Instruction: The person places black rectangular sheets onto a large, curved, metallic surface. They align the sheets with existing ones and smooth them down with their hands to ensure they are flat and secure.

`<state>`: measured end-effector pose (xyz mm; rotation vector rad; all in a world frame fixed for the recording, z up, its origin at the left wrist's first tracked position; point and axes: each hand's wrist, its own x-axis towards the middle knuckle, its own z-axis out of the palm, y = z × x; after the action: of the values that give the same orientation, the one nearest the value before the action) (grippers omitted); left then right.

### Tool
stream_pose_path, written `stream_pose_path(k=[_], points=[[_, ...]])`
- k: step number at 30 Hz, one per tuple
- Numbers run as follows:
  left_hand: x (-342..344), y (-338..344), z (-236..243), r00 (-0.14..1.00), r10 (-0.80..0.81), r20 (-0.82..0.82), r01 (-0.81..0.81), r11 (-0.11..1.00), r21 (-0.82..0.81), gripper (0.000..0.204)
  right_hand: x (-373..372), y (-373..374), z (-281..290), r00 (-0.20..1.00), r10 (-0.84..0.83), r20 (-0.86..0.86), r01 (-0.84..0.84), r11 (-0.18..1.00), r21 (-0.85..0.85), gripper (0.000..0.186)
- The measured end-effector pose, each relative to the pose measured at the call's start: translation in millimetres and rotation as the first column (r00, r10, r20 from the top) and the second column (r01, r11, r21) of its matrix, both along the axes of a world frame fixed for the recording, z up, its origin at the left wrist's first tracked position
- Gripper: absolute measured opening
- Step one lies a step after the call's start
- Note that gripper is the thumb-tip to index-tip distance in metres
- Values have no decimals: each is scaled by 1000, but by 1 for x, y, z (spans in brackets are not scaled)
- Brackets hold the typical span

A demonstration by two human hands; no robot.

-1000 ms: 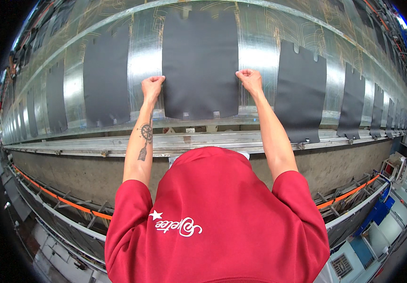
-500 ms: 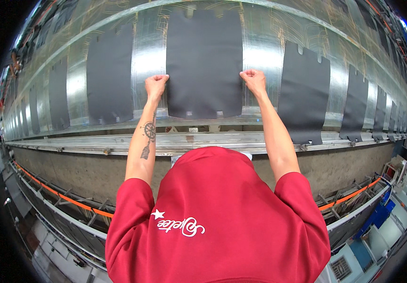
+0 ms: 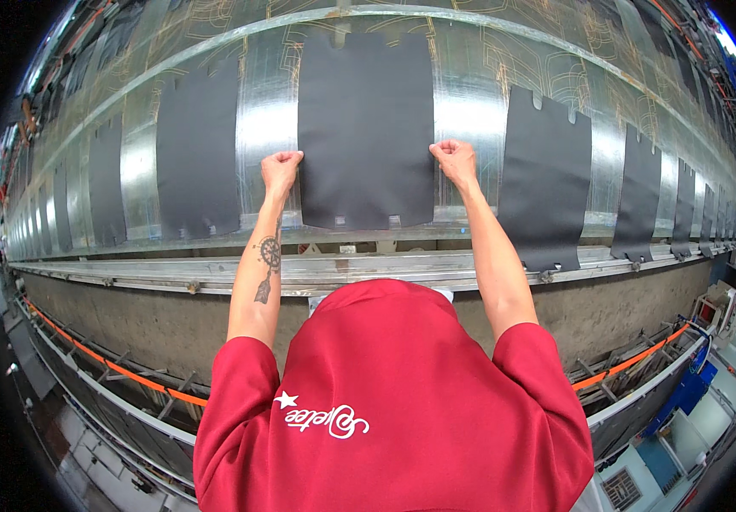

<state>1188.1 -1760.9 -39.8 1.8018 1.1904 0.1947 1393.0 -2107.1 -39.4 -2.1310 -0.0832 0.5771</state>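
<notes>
A dark grey rectangular sheet (image 3: 366, 128) lies flat on the shiny metal belt (image 3: 265, 119) straight ahead of me. My left hand (image 3: 280, 169) pinches its left edge about two thirds of the way down. On the opposite edge, at the same height, my right hand (image 3: 455, 160) grips the sheet. Both arms reach forward over my red hooded top (image 3: 385, 401). The sheet's lower edge has small notches and sits just above the belt's front rim.
More dark grey sheets lie in a row on the belt, one (image 3: 197, 154) to the left and one (image 3: 545, 175) to the right, with several beyond. A metal rail (image 3: 214, 277) runs along the front. Orange bars (image 3: 112, 369) and machine frames sit below.
The sheet has slid farther away up the belt with both hands following it. My hands keep their hold on its side edges.
</notes>
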Motion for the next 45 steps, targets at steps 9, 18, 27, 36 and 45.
stream_pose_path(k=[9,18,27,36,45], points=[[-1,0,0,1000,5,-20,-6,1000,-14,25,0,-1,1,999,-29,-25,30,997,67,26],[1,-1,8,1000,-29,-6,29,999,-35,25,-4,1,0,998,-56,-6,56,998,6,27],[1,-1,3,1000,-10,15,11,999,-46,27,-5,2,-3,997,-46,69,49,998,-38,25],[-1,3,-4,999,-47,11,47,999,-10,27,-7,4,-2,992,-54,116,63,996,-69,27],[-1,3,-6,1000,-26,12,26,999,-44,27,-7,6,3,992,-70,103,81,991,-104,28]])
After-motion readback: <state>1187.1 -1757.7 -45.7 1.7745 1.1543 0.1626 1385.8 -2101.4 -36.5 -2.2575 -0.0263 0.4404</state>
